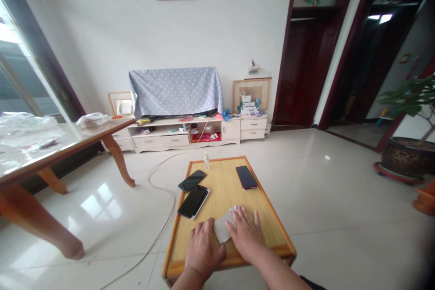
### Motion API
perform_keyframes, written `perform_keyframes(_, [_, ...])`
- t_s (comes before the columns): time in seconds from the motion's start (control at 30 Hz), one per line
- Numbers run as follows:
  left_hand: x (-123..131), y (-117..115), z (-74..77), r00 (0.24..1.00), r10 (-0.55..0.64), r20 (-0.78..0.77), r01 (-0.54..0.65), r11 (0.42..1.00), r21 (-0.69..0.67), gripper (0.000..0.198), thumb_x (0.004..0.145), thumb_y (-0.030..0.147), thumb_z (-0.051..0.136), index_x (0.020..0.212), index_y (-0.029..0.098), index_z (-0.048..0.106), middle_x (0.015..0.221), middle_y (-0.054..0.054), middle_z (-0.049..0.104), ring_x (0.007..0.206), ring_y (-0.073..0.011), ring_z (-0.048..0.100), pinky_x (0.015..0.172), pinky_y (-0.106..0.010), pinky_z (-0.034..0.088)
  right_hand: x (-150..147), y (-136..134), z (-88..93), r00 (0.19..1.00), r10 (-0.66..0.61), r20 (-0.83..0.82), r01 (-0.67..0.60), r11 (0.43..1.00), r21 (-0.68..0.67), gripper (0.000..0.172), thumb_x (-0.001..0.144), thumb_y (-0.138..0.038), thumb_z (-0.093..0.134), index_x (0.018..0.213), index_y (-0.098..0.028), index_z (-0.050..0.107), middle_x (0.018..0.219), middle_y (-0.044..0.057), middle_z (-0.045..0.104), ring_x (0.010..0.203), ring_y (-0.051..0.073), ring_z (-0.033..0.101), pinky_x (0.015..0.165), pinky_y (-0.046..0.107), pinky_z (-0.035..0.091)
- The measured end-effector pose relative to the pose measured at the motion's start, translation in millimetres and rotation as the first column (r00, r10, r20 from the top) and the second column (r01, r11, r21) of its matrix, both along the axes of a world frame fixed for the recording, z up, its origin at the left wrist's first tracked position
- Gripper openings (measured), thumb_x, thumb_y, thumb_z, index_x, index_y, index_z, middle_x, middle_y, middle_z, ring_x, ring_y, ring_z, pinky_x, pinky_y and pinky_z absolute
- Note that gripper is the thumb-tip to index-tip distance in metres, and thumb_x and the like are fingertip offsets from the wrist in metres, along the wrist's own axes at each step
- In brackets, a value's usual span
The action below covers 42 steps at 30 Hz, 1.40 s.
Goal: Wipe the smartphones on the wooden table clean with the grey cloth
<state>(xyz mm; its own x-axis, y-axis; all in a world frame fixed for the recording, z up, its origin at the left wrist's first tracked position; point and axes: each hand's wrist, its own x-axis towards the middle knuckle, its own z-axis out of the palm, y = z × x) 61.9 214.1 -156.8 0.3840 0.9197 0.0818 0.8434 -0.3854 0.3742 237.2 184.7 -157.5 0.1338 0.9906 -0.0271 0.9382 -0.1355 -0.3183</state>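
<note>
1. A pale cloth (221, 229) lies near the close end of the low wooden table (220, 195).
2. The right hand (246, 234) lies flat and open across the cloth's right side.
3. The left hand (204, 248), also open, rests against its left edge; neither hand closes on it.
4. Farther off lie a phone (246, 177) on the right and, on the left, another phone (192, 180) and a white-edged phone (193, 201); a small bottle (206, 161) stands at the far rim.

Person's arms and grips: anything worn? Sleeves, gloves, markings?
Left grip and right grip are bare: no gloves, rings or watch show. Left forearm and right forearm are bare too, with no sleeves, cables or markings in view.
</note>
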Motion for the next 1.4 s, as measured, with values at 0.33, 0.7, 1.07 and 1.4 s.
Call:
perform_keyframes(0.33, [0,0,-1.6,1.000,0.009,0.018,-0.009,1.000,-0.006,0.062,0.074,0.035,0.060,0.132,0.021,0.048,0.132,-0.009,0.061,0.125,-0.0262,0.049,0.107,-0.036,0.029,-8,16,1.4,0.990,0.109,-0.093,-0.108,0.994,0.020,0.058,0.106,-0.048,0.011,0.150,-0.030,0.044,0.160,0.005,0.033,0.150,0.023,0.024,0.120,0.057,-0.005])
perform_keyframes(0.7, [3,2,-1.7,1.000,-0.015,0.017,0.015,1.000,0.009,0.052,0.079,0.034,0.055,0.129,0.022,0.049,0.127,-0.008,0.063,0.120,-0.0246,0.052,0.102,-0.036,0.032,-15,-11,-9.9,0.960,0.267,-0.081,-0.257,0.959,0.117,0.056,0.106,-0.045,0.016,0.152,-0.025,0.041,0.158,0.006,0.037,0.149,0.021,0.027,0.122,0.049,-0.008])
perform_keyframes(1.07, [6,0,1.9,1.000,-0.011,-0.018,0.011,1.000,-0.003,0.055,0.074,0.034,0.061,0.127,0.023,0.051,0.126,-0.009,0.062,0.124,-0.0269,0.050,0.104,-0.036,0.030,33,-9,-22.3,0.984,0.138,-0.114,-0.129,0.988,0.081,0.053,0.090,-0.015,0.038,0.139,-0.019,0.058,0.152,0.007,0.048,0.143,0.021,0.038,0.120,0.037,0.022])
perform_keyframes(1.4, [4,1,-5.0,1.000,-0.016,-0.009,0.016,0.999,0.034,0.054,0.074,0.038,0.062,0.126,0.022,0.052,0.123,-0.009,0.063,0.122,-0.0269,0.051,0.104,-0.037,0.030,64,12,-12.3,0.869,-0.148,-0.472,0.264,0.946,0.189,0.047,0.096,-0.032,0.034,0.133,-0.020,0.062,0.128,0.006,0.068,0.115,0.019,0.064,0.096,0.029,0.049])
